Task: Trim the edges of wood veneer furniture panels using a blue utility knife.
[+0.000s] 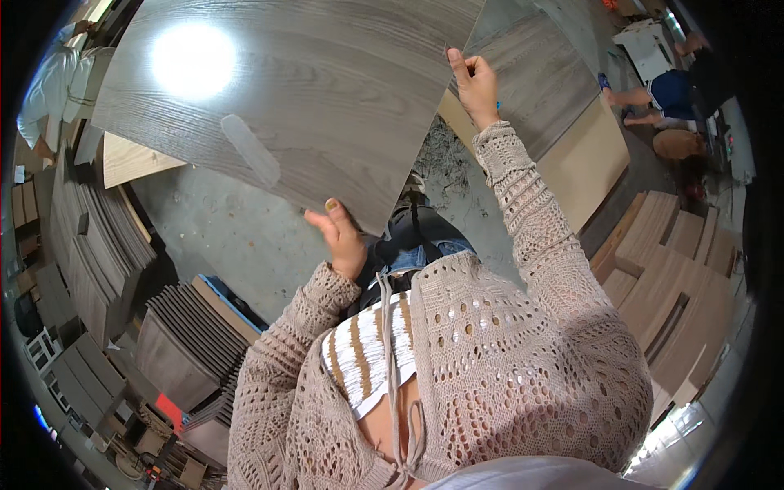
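A large grey-brown wood-grain board (327, 98) fills the upper middle, with a bright glare and a pale, rounded translucent strip (249, 149) on its face. My left hand (341, 243) is at the board's near edge, thumb up against the edge and fingers partly hidden beneath it. At the right edge, my right hand (478, 88) is closed in a pinch. A small dark tip shows beyond its thumb, too small to name. Below the board's near corner are my legs, in dark trousers.
Stacked boards (175, 347) stand at the left, with longer panels (102, 245) behind them. Another wood-grain board (539, 73) lies beyond my right arm, over a pale board (584, 167). Brown panels (670, 286) are piled at right. Other people (671, 94) are at the far sides.
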The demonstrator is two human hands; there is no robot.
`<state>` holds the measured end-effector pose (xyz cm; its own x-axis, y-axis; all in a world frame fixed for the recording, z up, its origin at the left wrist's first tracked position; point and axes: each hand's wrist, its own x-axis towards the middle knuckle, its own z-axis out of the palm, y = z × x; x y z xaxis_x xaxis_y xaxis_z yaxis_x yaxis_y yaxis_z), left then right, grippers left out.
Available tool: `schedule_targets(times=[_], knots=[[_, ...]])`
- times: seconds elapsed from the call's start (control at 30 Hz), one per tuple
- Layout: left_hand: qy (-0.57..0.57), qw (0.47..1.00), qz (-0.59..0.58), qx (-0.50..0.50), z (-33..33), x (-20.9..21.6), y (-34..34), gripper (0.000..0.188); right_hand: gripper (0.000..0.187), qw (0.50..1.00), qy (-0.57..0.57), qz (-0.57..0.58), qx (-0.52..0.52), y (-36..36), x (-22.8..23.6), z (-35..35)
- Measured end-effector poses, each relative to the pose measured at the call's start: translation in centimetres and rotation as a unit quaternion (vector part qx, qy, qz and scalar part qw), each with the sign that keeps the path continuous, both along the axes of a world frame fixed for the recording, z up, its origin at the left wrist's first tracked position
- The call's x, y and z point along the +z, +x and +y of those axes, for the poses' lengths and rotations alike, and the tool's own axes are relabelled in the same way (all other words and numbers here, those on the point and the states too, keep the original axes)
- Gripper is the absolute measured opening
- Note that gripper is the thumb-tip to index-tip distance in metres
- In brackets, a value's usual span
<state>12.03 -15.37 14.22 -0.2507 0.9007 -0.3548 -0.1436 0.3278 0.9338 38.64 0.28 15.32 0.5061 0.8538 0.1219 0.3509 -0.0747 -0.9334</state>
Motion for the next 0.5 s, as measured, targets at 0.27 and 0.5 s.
schedule_targets(times=[0.27, 0.5], knots=[[0.074, 0.990, 0.000, -0.123, 1.0, -1.1, -0.4, 0.081, 0.049, 0.999, -0.026, -0.019, -0.028, -4.6, -0.6, -5.2], [0.094, 0.957, -0.097, -0.257, 2.9, -5.4, -1.9, 0.057, 0.049, 0.999, -0.025, -0.012, -0.037, -9.3, 0.7, -9.7]])
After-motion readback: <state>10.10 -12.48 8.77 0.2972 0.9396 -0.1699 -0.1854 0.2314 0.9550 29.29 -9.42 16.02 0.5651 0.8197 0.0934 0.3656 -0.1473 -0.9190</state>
